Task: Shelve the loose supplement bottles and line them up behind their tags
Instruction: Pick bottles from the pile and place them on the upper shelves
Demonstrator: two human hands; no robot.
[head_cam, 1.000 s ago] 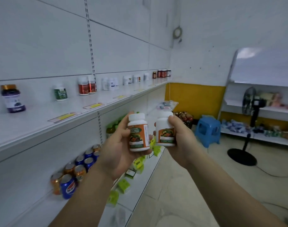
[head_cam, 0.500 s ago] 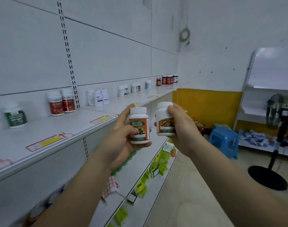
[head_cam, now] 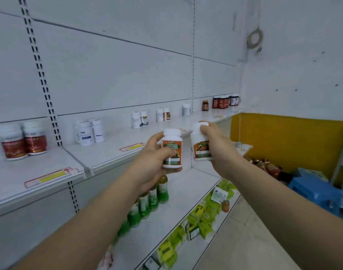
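One white plastic, orange-labelled supplement bottle (head_cam: 172, 151) was clasped in the left hand (head_cam: 151, 162), its twin (head_cam: 200, 147) in the right hand (head_cam: 219, 151). Both had been carried further along the white metal shelf (head_cam: 108, 154), in front of its edge; shelving seemingly remained undone.

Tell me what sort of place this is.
Probably a small retail shop, perhaps a pharmacy or health store. White wall shelves carry yellow price tags along the front edge, supplement bottles stand in groups behind them, and green drink bottles line the shelf below.
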